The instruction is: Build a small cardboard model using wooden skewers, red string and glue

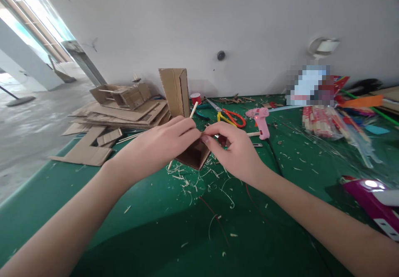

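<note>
A small cardboard box (195, 157) with a taller upright cardboard piece (175, 92) behind it is at the centre. My left hand (173, 140) is closed over the box's left and upper side, its fingers bent at the rim; a pale wooden stick (193, 110) sticks up beside its fingers. My right hand (232, 146) pinches at the box's top corner, thumb and forefinger meeting the left fingertips. What lies between the fingertips is too small to make out. A thin red wire (215, 214) trails over the green table below the box.
Stacked cardboard (124, 117) lies at the left. Behind my hands are orange-handled scissors (235, 118), a red spool (195, 98) and a pink glue gun (262, 123). Bundled sticks (318, 121) and a magenta device (368, 198) are at the right. Shavings litter the green table (140, 235).
</note>
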`<control>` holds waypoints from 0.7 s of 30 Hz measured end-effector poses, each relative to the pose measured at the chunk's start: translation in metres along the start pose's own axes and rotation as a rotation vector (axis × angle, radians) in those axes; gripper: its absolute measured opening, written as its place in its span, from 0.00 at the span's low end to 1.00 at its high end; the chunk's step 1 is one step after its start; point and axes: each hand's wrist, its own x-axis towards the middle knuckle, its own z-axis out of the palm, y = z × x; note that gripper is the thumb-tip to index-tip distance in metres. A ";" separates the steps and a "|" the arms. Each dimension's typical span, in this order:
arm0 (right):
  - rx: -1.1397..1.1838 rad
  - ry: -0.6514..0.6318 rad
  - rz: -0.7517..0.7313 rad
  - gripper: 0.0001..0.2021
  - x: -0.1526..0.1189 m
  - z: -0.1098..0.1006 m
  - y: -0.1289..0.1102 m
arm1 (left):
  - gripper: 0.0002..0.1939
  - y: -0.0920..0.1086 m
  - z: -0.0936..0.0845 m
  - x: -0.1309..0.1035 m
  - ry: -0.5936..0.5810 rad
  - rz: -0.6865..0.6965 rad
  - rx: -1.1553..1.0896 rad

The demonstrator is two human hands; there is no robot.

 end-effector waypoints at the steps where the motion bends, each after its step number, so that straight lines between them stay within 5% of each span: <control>1: 0.000 0.003 0.015 0.05 0.000 0.001 0.001 | 0.15 -0.001 0.001 0.000 -0.008 -0.006 0.006; 8: 0.004 -0.087 0.076 0.06 -0.001 0.005 0.006 | 0.09 -0.002 0.014 0.007 0.055 0.010 -0.267; 17: 0.034 -0.113 0.109 0.06 -0.003 0.010 0.021 | 0.09 0.001 0.043 0.016 -0.022 -0.251 -0.468; 21: 0.049 -0.093 0.165 0.06 0.001 0.006 0.031 | 0.09 0.004 0.056 0.020 0.017 -0.240 -0.514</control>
